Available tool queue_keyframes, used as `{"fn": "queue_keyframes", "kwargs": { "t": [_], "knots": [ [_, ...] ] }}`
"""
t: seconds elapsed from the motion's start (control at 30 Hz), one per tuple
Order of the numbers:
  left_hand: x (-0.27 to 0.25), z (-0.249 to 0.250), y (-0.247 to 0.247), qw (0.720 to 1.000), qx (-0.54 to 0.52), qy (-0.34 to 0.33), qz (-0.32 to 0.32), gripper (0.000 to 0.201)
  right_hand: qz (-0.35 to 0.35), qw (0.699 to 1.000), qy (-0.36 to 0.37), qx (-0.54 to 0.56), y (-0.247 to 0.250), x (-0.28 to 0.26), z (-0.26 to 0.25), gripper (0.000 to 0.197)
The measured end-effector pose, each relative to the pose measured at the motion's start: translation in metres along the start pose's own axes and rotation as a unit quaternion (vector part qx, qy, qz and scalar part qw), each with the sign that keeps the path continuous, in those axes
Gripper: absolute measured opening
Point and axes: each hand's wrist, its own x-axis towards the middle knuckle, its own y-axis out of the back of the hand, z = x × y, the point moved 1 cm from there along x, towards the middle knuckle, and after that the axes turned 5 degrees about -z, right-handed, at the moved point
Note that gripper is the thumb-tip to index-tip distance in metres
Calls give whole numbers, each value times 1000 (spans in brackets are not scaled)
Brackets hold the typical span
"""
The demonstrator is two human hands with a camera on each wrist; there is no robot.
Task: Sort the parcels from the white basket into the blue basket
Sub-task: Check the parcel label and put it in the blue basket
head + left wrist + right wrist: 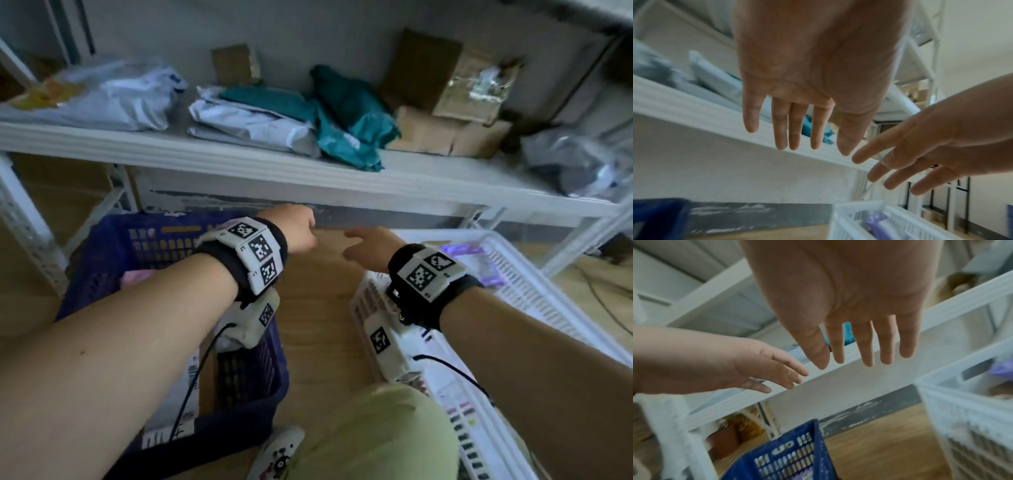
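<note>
The blue basket stands on the floor at the left and holds a pink parcel and a white labelled parcel. To the right stands the white basket with a purple parcel at its far end. My left hand and right hand hover side by side over the floor between the baskets. In the left wrist view the left hand has straight, spread fingers and holds nothing. The right hand is likewise flat and empty in the right wrist view.
A white metal shelf runs across just beyond the hands, loaded with white and teal mailers and cardboard boxes. Wooden floor lies between the baskets. A green-clad knee is at the bottom.
</note>
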Motion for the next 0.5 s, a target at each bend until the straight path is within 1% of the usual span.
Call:
{"fn": "queue_keyframes", "kwargs": {
  "t": [0.07, 0.1, 0.2, 0.3, 0.4, 0.5],
  "knots": [
    [-7, 43, 3, 999, 17, -35, 2, 44, 33, 999, -18, 18, 16, -26, 30, 50],
    [-10, 64, 4, 998, 27, -50, -2, 42, 47, 998, -30, 25, 23, -38, 46, 48],
    [-19, 129, -2, 994, 50, -101, -7, 30, 72, 994, -61, 61, 42, -79, 94, 46],
    [-29, 190, -15, 987, 60, -149, -20, 46, 89, 988, -87, 87, 55, -118, 143, 44],
    [-39, 242, -33, 976, 79, -199, -31, 46, 108, 981, -125, 96, 59, -153, 188, 45],
    [-43, 279, -54, 967, 103, -230, -42, 46, 110, 978, -152, 91, 58, -180, 228, 42]
  ]
}}
